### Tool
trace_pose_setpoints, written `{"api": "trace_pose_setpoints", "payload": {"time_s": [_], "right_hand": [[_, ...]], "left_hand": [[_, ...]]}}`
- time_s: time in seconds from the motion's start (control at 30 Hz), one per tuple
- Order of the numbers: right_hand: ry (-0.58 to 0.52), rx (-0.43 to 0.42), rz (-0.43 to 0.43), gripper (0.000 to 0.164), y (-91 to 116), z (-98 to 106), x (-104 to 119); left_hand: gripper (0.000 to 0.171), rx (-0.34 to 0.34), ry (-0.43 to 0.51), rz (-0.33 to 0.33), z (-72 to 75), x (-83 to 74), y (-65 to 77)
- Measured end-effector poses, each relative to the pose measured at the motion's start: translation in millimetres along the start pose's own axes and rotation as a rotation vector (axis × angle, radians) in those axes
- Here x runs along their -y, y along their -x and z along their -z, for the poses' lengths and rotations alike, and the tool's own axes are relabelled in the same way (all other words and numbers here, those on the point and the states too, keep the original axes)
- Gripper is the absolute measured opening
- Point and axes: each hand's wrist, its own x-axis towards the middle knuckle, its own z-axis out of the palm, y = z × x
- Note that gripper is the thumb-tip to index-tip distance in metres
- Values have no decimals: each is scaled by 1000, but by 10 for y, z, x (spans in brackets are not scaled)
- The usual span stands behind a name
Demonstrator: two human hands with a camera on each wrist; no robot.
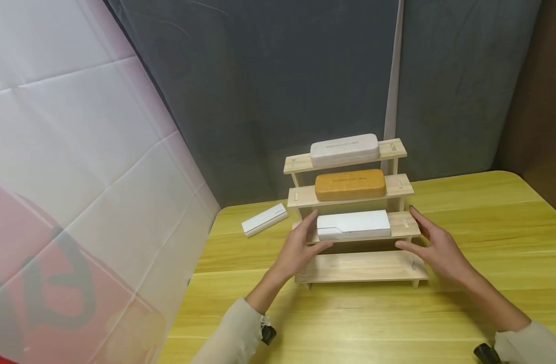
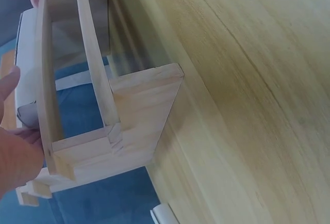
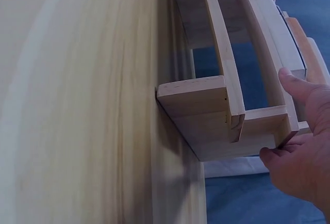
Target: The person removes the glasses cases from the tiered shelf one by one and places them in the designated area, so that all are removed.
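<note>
A light wooden tiered display rack stands on the table. My left hand is around the left end of its second tier from the bottom, thumb at the front and fingers farther back. At the right end of that tier, my right hand holds it in a similar way, with fingertips against the board's end in the right wrist view. Between the hands lies a white glasses case. An orange-brown case sits one tier higher, and a pale grey case rests on the top tier.
A smaller white case lies on the yellow wood-grain table, left of the rack. A dark grey curtain hangs behind. Along the left side runs a white and pink printed sheet.
</note>
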Motion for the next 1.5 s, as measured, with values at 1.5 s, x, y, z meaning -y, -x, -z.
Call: {"api": "trace_pose_setpoints", "payload": {"time_s": [1.5], "right_hand": [[-61, -41, 36, 84, -149, 6, -44]], "left_hand": [[70, -32, -48, -67, -67, 37, -60]]}}
